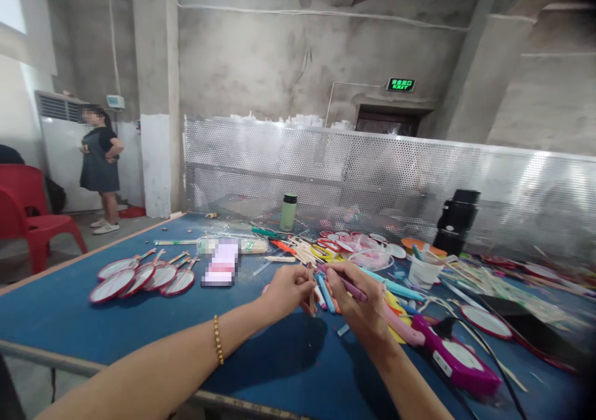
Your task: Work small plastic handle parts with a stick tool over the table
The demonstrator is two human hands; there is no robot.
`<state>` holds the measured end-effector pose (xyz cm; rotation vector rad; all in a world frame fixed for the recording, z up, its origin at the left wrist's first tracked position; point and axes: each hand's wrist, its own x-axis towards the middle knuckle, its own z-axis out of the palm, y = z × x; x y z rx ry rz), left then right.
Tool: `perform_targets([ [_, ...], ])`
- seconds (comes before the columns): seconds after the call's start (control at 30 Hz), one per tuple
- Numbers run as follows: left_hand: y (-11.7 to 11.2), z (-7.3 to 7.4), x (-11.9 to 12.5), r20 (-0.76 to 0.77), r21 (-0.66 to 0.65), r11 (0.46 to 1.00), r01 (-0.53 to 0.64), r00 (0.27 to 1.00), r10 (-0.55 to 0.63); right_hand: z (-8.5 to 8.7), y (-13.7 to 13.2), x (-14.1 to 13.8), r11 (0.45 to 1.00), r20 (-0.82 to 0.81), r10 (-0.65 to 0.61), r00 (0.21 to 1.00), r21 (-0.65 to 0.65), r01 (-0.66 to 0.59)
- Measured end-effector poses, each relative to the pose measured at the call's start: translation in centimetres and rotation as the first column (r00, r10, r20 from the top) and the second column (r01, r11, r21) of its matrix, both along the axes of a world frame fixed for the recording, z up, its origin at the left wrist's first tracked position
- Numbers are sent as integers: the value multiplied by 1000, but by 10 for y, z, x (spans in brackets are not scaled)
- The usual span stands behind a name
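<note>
Purple, a pen (354, 289) sits pinched in the right hand (363, 302), whose fingers I see closed around it, its tip end turned toward the left hand (291, 288). From here I can tell that the left hand is clamped on a thin brown strip (311, 291), held just above the blue tabletop (261, 370); whether pen and strip touch I cannot tell. Between the hands I see light-blue sticks (326, 292). Left of the left hand lies a phone (220, 263), and well beyond that, overlapping red-rimmed discs (161, 277). Just right of the right hand I have a magenta device (459, 355); farther out from that hand stands a white cup (426, 271). A green bottle (288, 215) stands beyond the left hand.
</note>
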<state>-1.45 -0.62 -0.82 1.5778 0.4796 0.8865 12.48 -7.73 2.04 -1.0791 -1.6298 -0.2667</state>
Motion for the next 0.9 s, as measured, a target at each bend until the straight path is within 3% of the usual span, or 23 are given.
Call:
perform_targets([
  [0.53, -8, 8, -4, -31, 162, 981, -107, 993, 113, 0, -3, -2, 997, 18, 78, 997, 10, -78],
  [0.9, -8, 5, -3, 11, 134, 985, -107, 994, 106, -1, -2, -1, 990, 57, 119, 991, 62, -123],
])
